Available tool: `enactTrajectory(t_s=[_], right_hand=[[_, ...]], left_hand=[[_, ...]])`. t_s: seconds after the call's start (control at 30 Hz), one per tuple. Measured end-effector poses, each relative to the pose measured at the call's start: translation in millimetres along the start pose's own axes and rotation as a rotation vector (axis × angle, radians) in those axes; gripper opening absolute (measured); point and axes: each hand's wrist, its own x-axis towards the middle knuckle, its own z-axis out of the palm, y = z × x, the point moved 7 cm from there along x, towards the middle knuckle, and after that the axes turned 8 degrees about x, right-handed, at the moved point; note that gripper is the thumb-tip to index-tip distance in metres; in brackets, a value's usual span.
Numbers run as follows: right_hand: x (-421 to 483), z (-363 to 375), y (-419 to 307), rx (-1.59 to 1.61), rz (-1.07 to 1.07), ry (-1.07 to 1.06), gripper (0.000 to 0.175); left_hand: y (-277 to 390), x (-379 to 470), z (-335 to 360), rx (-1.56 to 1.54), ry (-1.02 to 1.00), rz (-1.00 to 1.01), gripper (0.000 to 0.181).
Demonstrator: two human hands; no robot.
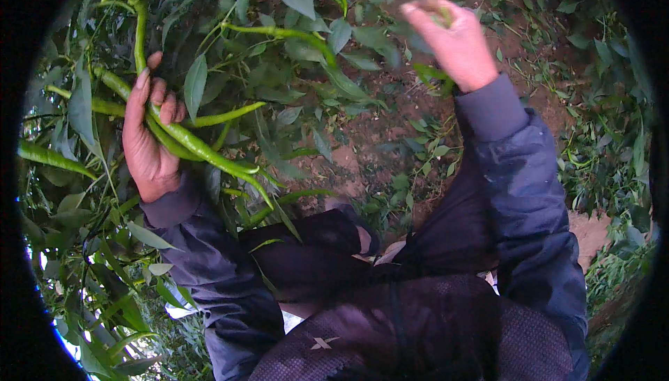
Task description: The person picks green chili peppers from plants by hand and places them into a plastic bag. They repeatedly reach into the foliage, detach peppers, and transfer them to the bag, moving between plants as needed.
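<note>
Several long green chili peppers [201, 145] lie across the palm of my left hand [149, 145], whose fingers curl around them at the left. One of the gripped peppers [140, 36] rises from between the thumb and fingers with its curved stem end up. At the upper right, my right hand [454, 41] is raised over the soil and blurred, thumb and fingers curled together. Yellow-green pepper flesh [444, 16] shows inside that curl, and blurred green ends [431, 75] stick out below the palm. Between the hands, a pepper [282, 32] hangs on the plant.
Leafy pepper plants [78, 213] crowd the left side, with another pepper [55, 159] at the far left. Brown soil [387, 135] with small weeds runs up the middle. More low greenery [601, 135] lines the right. My bent legs [313, 255] are below.
</note>
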Motion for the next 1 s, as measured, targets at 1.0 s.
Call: enactTrajectory(t_s=[1.0], right_hand=[[68,132,-96,0.161,-0.539,-0.513,0.034]], left_hand=[[1,-5,1,0.038,0.167,-0.018,0.044]])
